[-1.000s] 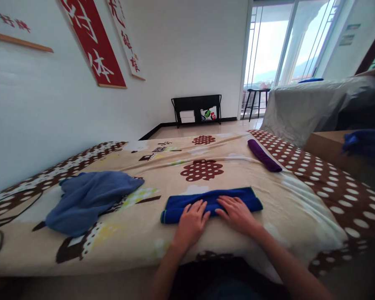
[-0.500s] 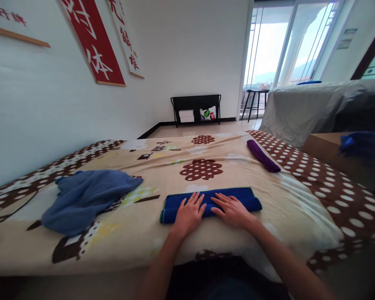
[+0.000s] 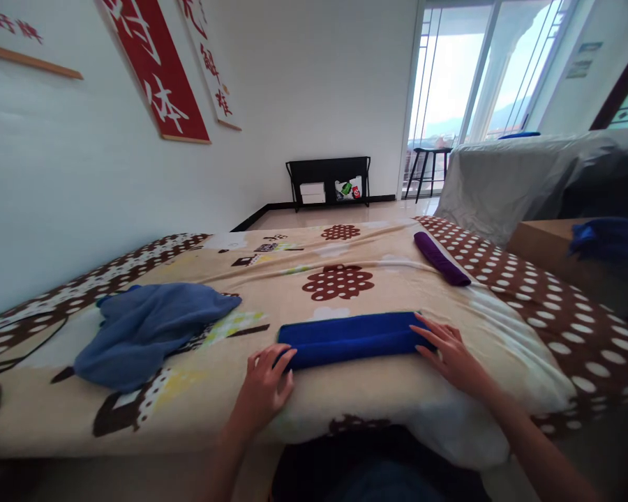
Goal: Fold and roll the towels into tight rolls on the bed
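Now that contact has moved outward, the cloth [image 3: 350, 340] lies on the blanket [image 3: 340, 401] with its middle uncovered, left hand [image 3: 266, 383] loosely curled at its left end, right hand [image 3: 453, 352] half open at its right, either's grip cannot be told

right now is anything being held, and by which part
A firm hold cannot be told: the left hand is at the left end of the folded blue cloth, the right hand at its right end.
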The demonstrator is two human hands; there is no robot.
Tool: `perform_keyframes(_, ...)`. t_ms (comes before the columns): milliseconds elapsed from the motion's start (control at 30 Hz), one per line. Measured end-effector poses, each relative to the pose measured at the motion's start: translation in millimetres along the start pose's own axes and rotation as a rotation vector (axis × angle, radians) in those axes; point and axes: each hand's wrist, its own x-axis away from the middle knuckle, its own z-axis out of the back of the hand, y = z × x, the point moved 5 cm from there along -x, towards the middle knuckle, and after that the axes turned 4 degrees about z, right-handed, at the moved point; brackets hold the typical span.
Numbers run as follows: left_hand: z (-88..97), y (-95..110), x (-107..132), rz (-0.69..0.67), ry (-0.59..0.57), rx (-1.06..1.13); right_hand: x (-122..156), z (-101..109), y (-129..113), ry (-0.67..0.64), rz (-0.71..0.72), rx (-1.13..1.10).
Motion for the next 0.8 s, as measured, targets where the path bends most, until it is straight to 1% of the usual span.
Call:
perform_keyframes(100, -4.5, -2, 6, -0.002, -0.045, 0.039, 7, 0, -7, -0.043, 0.056, -0.061)
perform_keyframes(167, -10.2, -6, 0, 0.033, -0.057, 0.067, 4, -4, -6, -0.06, 0.05, -0.062)
perform_keyframes(233, -16.0, -10, -12, 0.1, -0.062, 0.058, -5, -9, -2, -0.029, 0.009, -0.038)
perform_keyframes(333, -20.8, -12, -36, 0.207, -0.057, 0.003, -27, -16, 5, 0.011, -0.071, 0.022)
perform_keyframes(433, -20.5, -7, -62, 0.252, -0.042, -0.042, -50, -20, 5, 0.01, -0.122, 0.078)
perform_keyframes(500, -21.0, 6, -77, 0.241, -0.041, -0.06, -64, -23, -6, 0.008, -0.128, 0.094)
perform_keyframes(533, -22.7, 17, -83, 0.215, -0.045, -0.06, -69, -25, -16, 0.001, -0.115, 0.093)
perform_keyframes(600, -30.5, 48, -92, 0.112, -0.072, -0.038, -80, -34, -44, -0.026, -0.043, 0.068)
perform_keyframes(667, -42.7, 81, -96, -0.012, -0.107, 0.004, -87, -45, -77, -0.071, 0.082, 0.006)
perform_keyframes(700, -48.9, 94, -96, -0.054, -0.119, 0.024, -88, -49, -91, -0.093, 0.138, -0.032)
perform_keyframes(733, -54.1, 102, -95, -0.074, -0.124, 0.04, -89, -52, -99, -0.115, 0.18, -0.069)
perform_keyframes(767, -57.7, 104, -92, -0.073, -0.124, 0.052, -87, -52, -102, -0.135, 0.204, -0.102)
perform_keyframes(800, -59.4, 101, -89, -0.056, -0.123, 0.06, -85, -52, -98, -0.151, 0.206, -0.125)
